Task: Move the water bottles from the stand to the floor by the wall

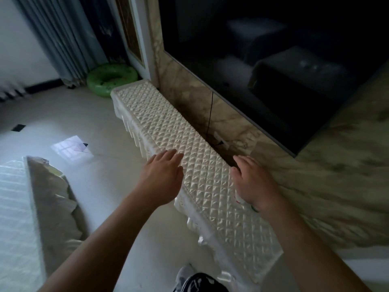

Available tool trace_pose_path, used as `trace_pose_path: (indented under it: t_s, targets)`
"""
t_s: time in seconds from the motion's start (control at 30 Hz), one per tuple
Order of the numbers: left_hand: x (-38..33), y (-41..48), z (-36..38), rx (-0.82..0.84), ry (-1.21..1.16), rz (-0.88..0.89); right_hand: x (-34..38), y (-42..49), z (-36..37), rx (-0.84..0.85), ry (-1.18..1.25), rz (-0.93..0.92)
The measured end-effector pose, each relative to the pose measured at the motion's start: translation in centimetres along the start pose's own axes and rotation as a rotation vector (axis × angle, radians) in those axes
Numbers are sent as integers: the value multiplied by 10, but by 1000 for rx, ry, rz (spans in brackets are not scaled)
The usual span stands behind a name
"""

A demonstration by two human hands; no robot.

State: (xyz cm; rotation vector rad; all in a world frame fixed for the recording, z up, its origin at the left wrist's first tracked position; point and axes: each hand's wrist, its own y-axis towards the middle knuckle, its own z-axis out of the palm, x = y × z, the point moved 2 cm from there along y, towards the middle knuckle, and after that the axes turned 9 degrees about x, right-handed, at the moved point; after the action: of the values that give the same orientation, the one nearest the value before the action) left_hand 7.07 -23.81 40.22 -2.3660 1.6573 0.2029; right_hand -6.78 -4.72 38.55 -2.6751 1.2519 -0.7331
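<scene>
Quilted stand (pixel 189 144) runs 11 to 5 o'clock along the marble wall (pixel 315 175). Left hand (pixel 162 178) and right hand (pixel 252 182) hover spread, holding nothing. One clear bottle (pixel 242 204) seemingly lies under the right wrist, its axis hidden.

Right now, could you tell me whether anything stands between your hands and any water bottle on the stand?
Nothing visible does. The right hand is directly over what looks like a clear bottle lying on the stand; the left hand is open at the stand's front edge.
</scene>
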Motion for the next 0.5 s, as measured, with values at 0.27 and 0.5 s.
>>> trace_pose_path:
  t_s: [0.27, 0.5]
  targets:
    - [-53, -34, 21, 53, -17, -3, -51, -53, -6, -9, 2, 69]
    - [-103, -26, 39, 96, -21, 23, -99, -75, -17, -9, 11, 118]
